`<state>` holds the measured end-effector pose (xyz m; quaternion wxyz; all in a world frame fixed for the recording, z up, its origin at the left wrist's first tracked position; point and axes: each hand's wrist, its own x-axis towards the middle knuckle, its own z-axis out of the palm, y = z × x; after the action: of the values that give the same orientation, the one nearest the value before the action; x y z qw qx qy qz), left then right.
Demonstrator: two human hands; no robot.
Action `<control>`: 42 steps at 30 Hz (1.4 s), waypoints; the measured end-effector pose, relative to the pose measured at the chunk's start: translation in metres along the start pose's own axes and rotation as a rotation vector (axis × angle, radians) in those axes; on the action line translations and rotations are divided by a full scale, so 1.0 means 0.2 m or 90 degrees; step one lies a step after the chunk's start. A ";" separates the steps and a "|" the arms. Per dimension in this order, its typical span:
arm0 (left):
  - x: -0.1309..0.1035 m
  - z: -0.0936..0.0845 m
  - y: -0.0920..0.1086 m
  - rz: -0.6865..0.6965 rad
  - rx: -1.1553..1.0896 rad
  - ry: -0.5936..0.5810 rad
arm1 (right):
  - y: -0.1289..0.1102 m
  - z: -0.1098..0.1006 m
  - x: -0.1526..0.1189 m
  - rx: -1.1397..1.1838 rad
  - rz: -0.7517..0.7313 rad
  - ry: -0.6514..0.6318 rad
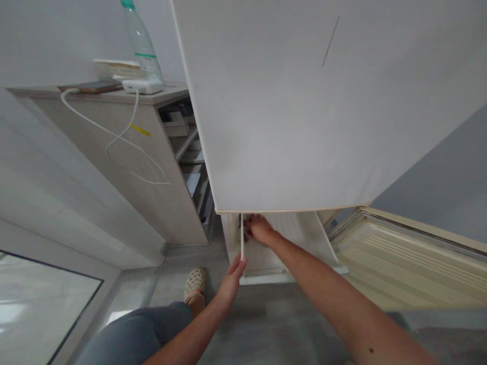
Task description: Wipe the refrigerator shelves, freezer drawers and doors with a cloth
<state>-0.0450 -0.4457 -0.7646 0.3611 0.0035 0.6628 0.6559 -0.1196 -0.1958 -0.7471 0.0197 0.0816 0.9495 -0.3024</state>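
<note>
A pale drawer (274, 258) is pulled out below a tall white cabinet (281, 116) that looks like a fridge or freezer. At the drawer's left side, near the front corner, my left hand (232, 281) is closed on the rim. My right hand (258, 228) reaches inside, with curled, partly blurred fingers against the drawer's left wall. Something small and dark shows by those fingertips; I cannot make out what it is.
An open door (414, 258) with a ribbed cream inner side stands to the right. Left is a wooden shelf unit (125, 162), topped by a plastic bottle (142, 43) and a white device (142, 86) with a hanging cable (91, 120). My clog (195, 285) rests on the grey floor.
</note>
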 end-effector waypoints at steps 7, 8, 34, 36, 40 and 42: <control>-0.01 0.02 0.01 0.023 -0.034 -0.022 | 0.14 0.06 -0.42 -0.035 -0.081 -0.471; -0.02 0.02 0.01 0.009 -0.033 -0.020 | 0.16 0.03 -0.44 -0.029 -0.049 -0.517; -0.01 0.00 -0.01 -0.042 -0.011 0.012 | 0.39 -0.18 -0.40 -0.207 -0.066 -0.397; 0.00 -0.01 -0.03 -0.061 -0.002 0.010 | 0.38 -0.15 -0.52 -0.217 -0.038 -0.469; 0.02 0.00 -0.04 -0.078 0.007 0.031 | 0.39 -0.21 -0.60 -0.258 0.070 -0.420; 0.02 0.00 -0.04 -0.082 0.006 0.042 | 0.42 -0.28 -0.58 -0.285 0.143 -0.272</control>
<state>-0.0433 -0.4446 -0.7732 0.3804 -0.0589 0.6762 0.6281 0.0090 -0.1128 -0.7399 0.2693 0.1146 0.9517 -0.0925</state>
